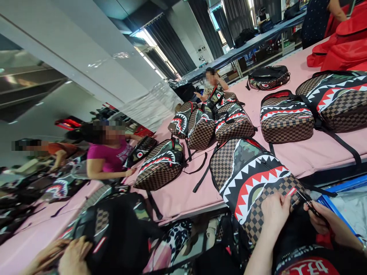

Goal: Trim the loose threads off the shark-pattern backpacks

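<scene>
A checkered backpack (258,179) with a camouflage patch and a red-and-white shark-teeth print lies tilted before me, its upper part on the pink table. My left hand (273,214) is closed on its lower face, thumb beside a small red label (291,191). In my right hand (322,219) is a slim pair of black-handled scissors (308,200); their tips point at the bag near the label. My left fingertips are curled under, so exactly what they pinch is hidden.
Several similar backpacks (286,118) stand on the pink table (197,194). A co-worker's hands (73,254) hold a black-backed backpack (120,229) at lower left. Other people sit across the table. Red bags (341,46) lie at far right, and a blue-edged bin (341,187) is beside me.
</scene>
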Demonstrator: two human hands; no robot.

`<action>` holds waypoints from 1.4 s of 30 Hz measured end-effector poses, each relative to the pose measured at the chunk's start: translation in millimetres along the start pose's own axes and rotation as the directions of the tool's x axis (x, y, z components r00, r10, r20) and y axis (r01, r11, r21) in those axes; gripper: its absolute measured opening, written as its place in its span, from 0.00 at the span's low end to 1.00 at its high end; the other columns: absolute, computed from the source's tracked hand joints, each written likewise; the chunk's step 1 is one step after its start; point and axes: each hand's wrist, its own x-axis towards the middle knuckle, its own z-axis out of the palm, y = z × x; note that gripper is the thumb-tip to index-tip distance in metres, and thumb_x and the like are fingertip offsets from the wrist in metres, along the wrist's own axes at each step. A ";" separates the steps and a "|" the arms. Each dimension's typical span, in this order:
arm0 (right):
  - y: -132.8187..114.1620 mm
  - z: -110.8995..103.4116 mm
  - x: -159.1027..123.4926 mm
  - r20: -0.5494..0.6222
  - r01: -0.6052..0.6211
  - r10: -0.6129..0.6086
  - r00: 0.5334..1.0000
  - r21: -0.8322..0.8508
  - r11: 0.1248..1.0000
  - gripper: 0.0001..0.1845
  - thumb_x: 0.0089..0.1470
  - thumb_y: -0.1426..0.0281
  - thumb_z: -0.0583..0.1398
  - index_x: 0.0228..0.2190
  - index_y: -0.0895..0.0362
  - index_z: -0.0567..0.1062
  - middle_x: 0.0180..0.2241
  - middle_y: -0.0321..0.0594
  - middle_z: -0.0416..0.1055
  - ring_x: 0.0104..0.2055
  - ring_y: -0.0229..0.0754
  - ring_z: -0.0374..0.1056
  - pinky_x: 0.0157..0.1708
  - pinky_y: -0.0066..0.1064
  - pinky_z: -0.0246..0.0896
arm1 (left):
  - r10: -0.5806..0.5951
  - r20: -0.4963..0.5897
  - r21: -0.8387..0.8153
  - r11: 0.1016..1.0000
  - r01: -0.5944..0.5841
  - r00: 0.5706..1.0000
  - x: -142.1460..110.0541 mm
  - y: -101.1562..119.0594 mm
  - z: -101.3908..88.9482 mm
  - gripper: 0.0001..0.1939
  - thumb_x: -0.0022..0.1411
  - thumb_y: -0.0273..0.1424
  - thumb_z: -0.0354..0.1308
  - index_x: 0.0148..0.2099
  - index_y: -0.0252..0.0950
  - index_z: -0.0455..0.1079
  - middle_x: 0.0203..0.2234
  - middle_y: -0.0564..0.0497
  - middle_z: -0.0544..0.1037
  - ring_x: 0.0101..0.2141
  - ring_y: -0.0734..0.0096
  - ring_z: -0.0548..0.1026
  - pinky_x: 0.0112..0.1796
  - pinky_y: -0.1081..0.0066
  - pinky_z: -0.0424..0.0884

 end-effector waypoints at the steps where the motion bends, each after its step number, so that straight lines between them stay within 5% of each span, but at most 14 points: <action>1: 1.5 -0.5 -0.5 0.014 -0.008 0.008 1.000 -0.001 1.000 0.21 0.55 0.51 0.52 0.34 0.57 0.62 0.16 0.28 0.48 0.14 0.27 0.42 0.14 0.23 0.35 | 0.005 0.004 -0.023 1.000 -0.005 1.000 0.4 -0.9 0.5 0.21 0.60 0.46 0.43 0.26 0.37 0.66 0.23 0.50 0.74 0.27 0.67 0.70 0.27 0.71 0.55; 9: -1.6 11.7 -6.6 0.099 -0.151 0.143 0.985 0.082 0.985 0.23 0.51 0.49 0.55 0.33 0.58 0.63 0.16 0.27 0.45 0.14 0.26 0.41 0.14 0.21 0.31 | 0.033 0.089 -0.222 0.975 -0.013 0.995 3.0 -12.4 -2.5 0.13 0.57 0.32 0.44 0.27 0.37 0.67 0.25 0.52 0.74 0.27 0.72 0.69 0.28 0.73 0.58; 20: -9.2 25.2 -6.4 0.270 -0.327 0.293 0.917 0.094 0.940 0.28 0.44 0.47 0.59 0.31 0.60 0.60 0.14 0.24 0.43 0.12 0.25 0.36 0.14 0.22 0.26 | -0.027 0.134 -0.318 0.946 0.069 0.991 6.7 -18.3 3.2 0.12 0.54 0.31 0.44 0.25 0.39 0.68 0.19 0.56 0.71 0.25 0.75 0.66 0.28 0.75 0.56; 27: -9.8 33.2 -0.4 0.199 -0.421 0.382 0.902 0.215 0.881 0.26 0.42 0.52 0.63 0.29 0.59 0.59 0.13 0.23 0.42 0.12 0.25 0.38 0.13 0.21 0.28 | -0.012 0.092 -0.333 0.942 0.042 0.996 4.2 -18.0 6.7 0.11 0.54 0.31 0.45 0.24 0.38 0.67 0.19 0.57 0.70 0.24 0.77 0.65 0.28 0.76 0.55; 31: -16.6 49.4 3.0 0.109 -0.453 0.447 0.888 0.379 0.807 0.15 0.58 0.59 0.49 0.29 0.58 0.58 0.13 0.25 0.40 0.12 0.26 0.38 0.14 0.20 0.29 | -0.002 0.046 -0.327 0.945 0.017 0.999 0.9 -16.6 9.9 0.11 0.54 0.30 0.45 0.23 0.36 0.63 0.19 0.57 0.67 0.23 0.78 0.62 0.27 0.75 0.54; 35: -16.1 60.1 6.1 0.058 -0.432 0.454 0.889 0.431 0.792 0.18 0.63 0.61 0.40 0.28 0.59 0.58 0.13 0.26 0.39 0.11 0.27 0.36 0.14 0.20 0.28 | 0.017 -0.005 -0.320 0.947 -0.018 1.000 -3.2 -16.2 14.0 0.10 0.55 0.30 0.44 0.23 0.35 0.60 0.18 0.57 0.65 0.22 0.78 0.61 0.26 0.75 0.52; 42: 5.2 45.6 11.1 0.157 -0.380 0.348 0.924 0.302 0.874 0.17 0.52 0.57 0.56 0.28 0.57 0.59 0.13 0.25 0.38 0.13 0.27 0.34 0.13 0.20 0.33 | 0.016 -0.074 -0.426 0.904 -0.046 0.997 -5.1 -23.8 18.4 0.09 0.55 0.27 0.45 0.23 0.34 0.58 0.18 0.56 0.62 0.22 0.79 0.58 0.25 0.75 0.51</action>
